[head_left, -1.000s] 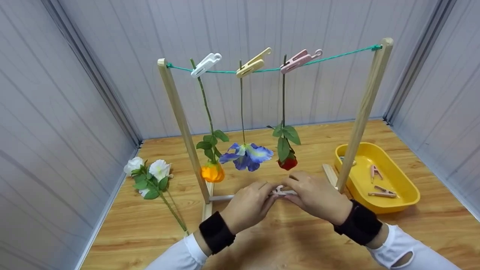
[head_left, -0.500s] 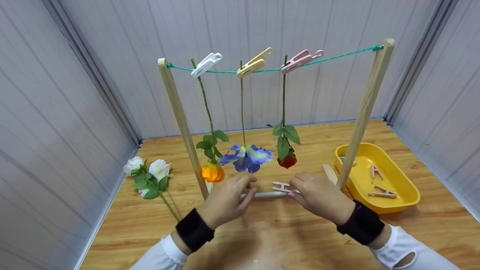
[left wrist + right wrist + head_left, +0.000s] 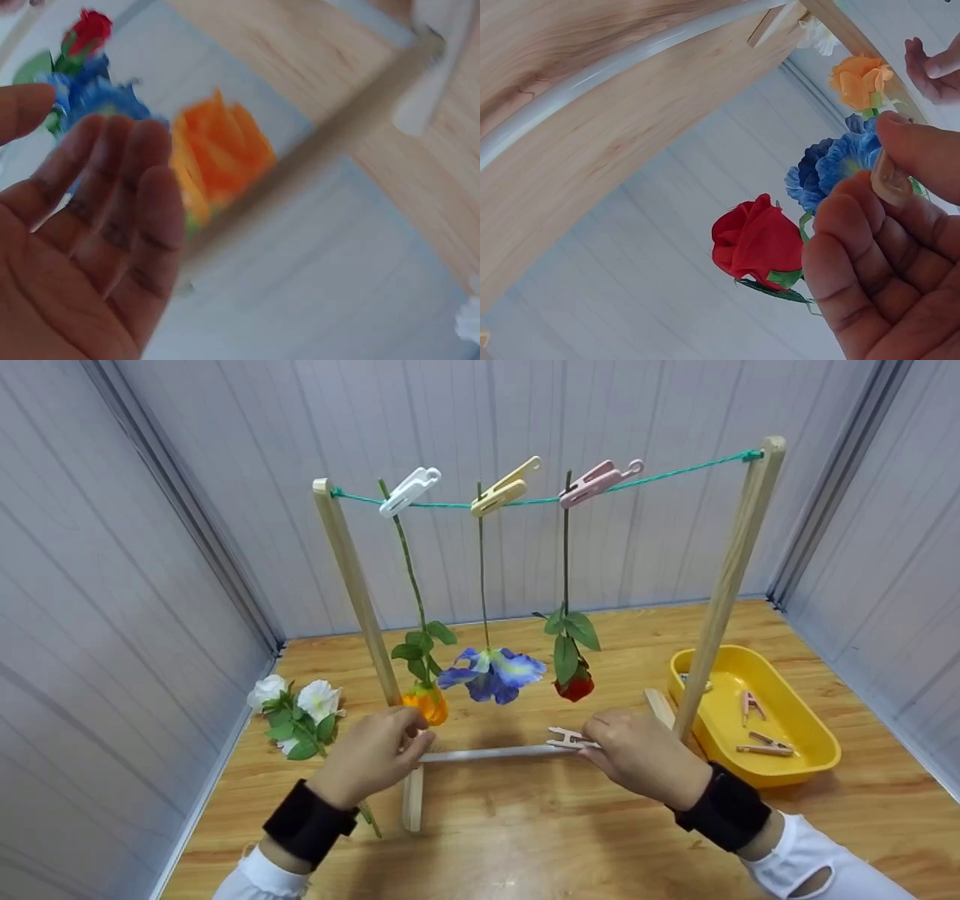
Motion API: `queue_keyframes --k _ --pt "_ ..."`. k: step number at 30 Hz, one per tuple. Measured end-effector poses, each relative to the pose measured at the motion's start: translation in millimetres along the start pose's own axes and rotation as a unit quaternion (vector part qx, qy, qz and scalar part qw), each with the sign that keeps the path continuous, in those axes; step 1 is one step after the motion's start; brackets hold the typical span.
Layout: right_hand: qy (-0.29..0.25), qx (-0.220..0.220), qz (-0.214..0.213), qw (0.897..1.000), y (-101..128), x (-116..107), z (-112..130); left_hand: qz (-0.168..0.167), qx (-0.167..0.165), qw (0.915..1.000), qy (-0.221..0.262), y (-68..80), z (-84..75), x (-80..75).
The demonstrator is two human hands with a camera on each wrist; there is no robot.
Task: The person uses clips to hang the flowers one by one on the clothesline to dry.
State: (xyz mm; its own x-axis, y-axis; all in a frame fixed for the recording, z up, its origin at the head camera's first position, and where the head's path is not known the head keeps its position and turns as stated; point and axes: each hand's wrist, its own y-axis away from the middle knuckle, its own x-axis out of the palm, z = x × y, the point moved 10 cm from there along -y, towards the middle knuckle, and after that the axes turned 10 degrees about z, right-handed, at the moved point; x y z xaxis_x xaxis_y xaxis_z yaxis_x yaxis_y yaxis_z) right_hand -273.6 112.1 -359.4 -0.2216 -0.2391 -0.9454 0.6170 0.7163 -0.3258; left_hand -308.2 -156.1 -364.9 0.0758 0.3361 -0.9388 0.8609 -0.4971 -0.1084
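A wooden rack with a green string [image 3: 450,502] holds three flowers hung upside down: orange [image 3: 426,705], blue [image 3: 491,671] and red [image 3: 575,686]. White [image 3: 410,489], yellow [image 3: 504,486] and pink [image 3: 598,480] pegs clip their stems. My right hand [image 3: 592,735] pinches a pale clothespin [image 3: 566,737] just above the rack's base bar [image 3: 495,752]. My left hand [image 3: 409,735] is empty, with relaxed fingers, beside the left post and the orange flower. In the left wrist view its palm [image 3: 75,127] holds nothing. The right wrist view shows the red flower [image 3: 757,244] close to my fingers [image 3: 855,247].
A bunch of white flowers [image 3: 296,709] lies on the wooden table at the left, near the wall. A yellow tray [image 3: 802,742] with several clothespins sits at the right, behind the right post [image 3: 731,577]. Grey panel walls close in three sides.
My left hand has let go of the clothespin and moved left to the rack's left post. My right hand stays put and keeps the clothespin.
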Motion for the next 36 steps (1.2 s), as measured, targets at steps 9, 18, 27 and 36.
queue_keyframes --k 9,18,27,36 --pt "-0.011 0.012 0.023 1.000 2 7 -4 0.032 -0.111 0.9932 -0.011 17.1 60.2 -0.1" --pt "-0.013 0.008 0.028 0.999 5 9 -3 0.088 -0.144 0.9812 -0.093 27.5 102.4 31.6" --pt "-0.012 -0.005 0.022 1.000 8 9 -1 0.053 -0.140 0.9714 -0.184 37.3 117.6 50.8" --pt "-0.017 0.000 0.034 0.999 8 13 -3 0.086 -0.114 0.9777 -0.155 37.5 130.2 73.1"
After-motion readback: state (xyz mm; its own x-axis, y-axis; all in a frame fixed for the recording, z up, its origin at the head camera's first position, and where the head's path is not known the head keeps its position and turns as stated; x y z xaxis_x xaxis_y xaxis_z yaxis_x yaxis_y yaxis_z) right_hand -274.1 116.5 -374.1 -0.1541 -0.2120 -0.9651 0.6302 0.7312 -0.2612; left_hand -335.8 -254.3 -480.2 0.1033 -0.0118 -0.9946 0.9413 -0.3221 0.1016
